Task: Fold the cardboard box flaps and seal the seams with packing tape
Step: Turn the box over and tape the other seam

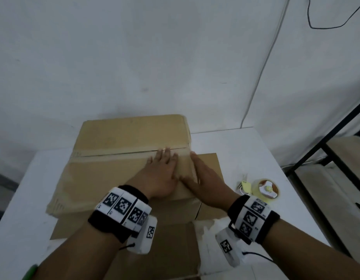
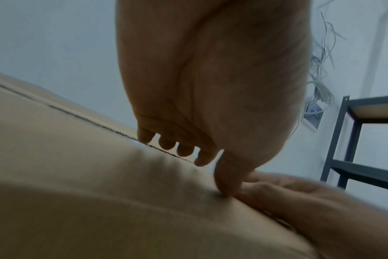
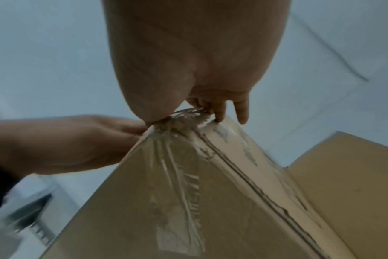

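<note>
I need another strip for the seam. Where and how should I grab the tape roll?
Take the tape roll by its outer rim, from above with the right hand: it lies flat on the table, right of the box, nothing crowding it.

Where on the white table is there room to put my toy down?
Bare white table shows left of the brown cardboard box, and behind the yellowish tape roll toward the wall. It's crowded near the roll and the flat cardboard sheet beside both hands.

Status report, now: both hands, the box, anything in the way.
Left hand flat on the cardboard box top, fingertips at the taped seam. Right hand pressing the tape end down over the box's right edge. Tape roll idle on table; nothing obstructing.
</note>
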